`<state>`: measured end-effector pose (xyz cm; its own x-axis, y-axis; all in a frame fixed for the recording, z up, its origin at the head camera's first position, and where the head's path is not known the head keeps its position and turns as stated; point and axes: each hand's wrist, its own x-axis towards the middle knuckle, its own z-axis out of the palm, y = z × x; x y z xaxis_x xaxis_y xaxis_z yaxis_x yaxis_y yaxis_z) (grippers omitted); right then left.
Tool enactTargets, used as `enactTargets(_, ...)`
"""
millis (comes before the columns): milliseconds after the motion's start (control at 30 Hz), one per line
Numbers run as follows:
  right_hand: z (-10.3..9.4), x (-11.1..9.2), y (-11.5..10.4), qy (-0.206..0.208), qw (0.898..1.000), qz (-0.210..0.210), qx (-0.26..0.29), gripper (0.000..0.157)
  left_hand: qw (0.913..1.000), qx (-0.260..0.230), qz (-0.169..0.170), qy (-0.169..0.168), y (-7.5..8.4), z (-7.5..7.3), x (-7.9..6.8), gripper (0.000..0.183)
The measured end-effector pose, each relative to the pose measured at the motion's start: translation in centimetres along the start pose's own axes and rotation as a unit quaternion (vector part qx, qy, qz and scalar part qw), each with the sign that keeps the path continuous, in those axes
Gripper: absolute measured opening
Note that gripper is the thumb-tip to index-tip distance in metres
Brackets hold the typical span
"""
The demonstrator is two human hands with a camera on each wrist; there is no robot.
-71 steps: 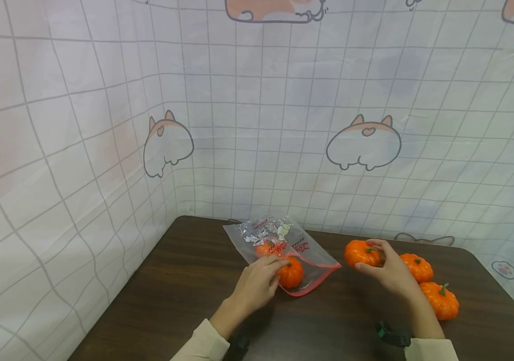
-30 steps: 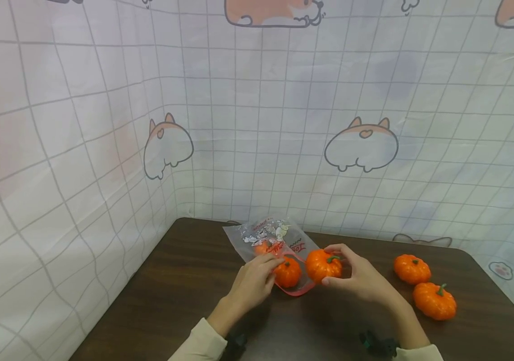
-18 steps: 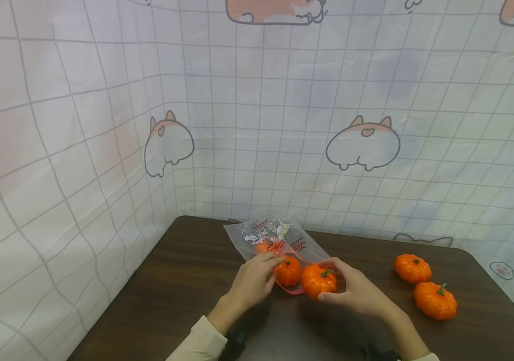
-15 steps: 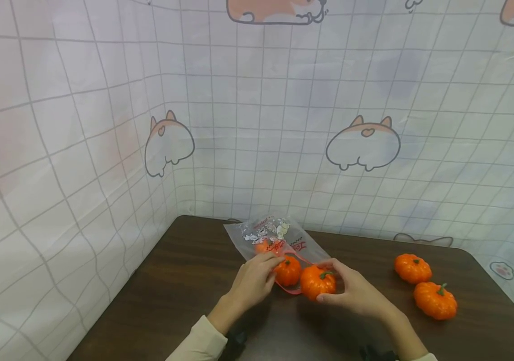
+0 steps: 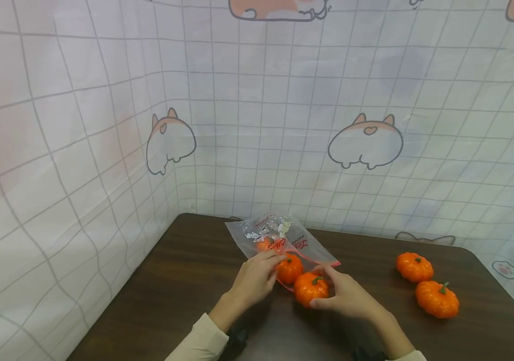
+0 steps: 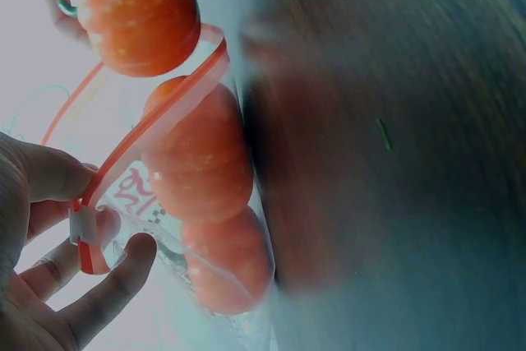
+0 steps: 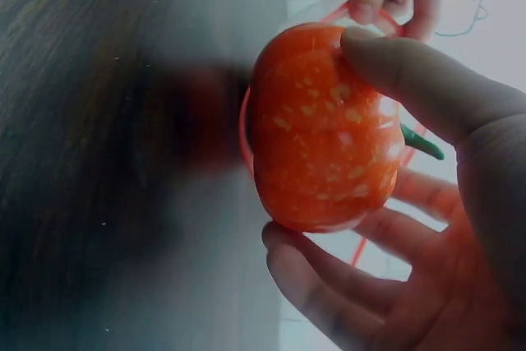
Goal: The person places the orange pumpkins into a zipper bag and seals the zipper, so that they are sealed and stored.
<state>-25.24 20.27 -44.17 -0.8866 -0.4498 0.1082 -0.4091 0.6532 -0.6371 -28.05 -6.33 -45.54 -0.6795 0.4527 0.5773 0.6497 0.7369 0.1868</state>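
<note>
A clear zip bag with red print and a red zip edge lies on the table, its mouth facing me. Two small orange pumpkins are inside: one near the mouth, another deeper in. My left hand pinches the bag's red edge by its white slider, holding the mouth apart. In my right hand a third pumpkin with a green stem is gripped between thumb and fingers, right at the bag's opening. The right wrist view shows the red edge behind this pumpkin.
Two more orange pumpkins, a rear one and a nearer one, sit on the dark wooden table at the right. A white grid-patterned cloth with cartoon dogs stands behind and to the left.
The right hand has carried its pumpkin leftward from beside the other two to the bag's mouth, then slightly nearer to me. The left hand has stayed at the bag's edge.
</note>
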Motion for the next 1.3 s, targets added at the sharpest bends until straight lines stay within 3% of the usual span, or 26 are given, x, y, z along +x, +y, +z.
enactTargets(267, 0.5, 0.2, -0.2, 0.04, 0.997, 0.063, -0.029, 0.081, 1.0, -0.003, 0.002, 0.001, 0.2, 0.0, 0.0, 0.036)
enactTargets(500, 1.0, 0.5, -0.7, 0.054, 0.994, 0.085, -0.031, 0.073, 1.0, 0.0, 0.007, -0.006, 0.4, 0.0, 0.0, 0.036)
enactTargets(967, 2.7, 1.2, -1.1, 0.072, 0.994, 0.081, -0.029, 0.069, 0.9996, 0.012, 0.024, -0.013, 0.5, 0.3, -0.1, 0.038)
enactTargets(1300, 3.4, 1.8, -1.8, 0.081, 0.994, 0.064, -0.032, 0.067, 0.9996, -0.01, 0.025, -0.008, 0.5, 0.4, -0.1, 0.038)
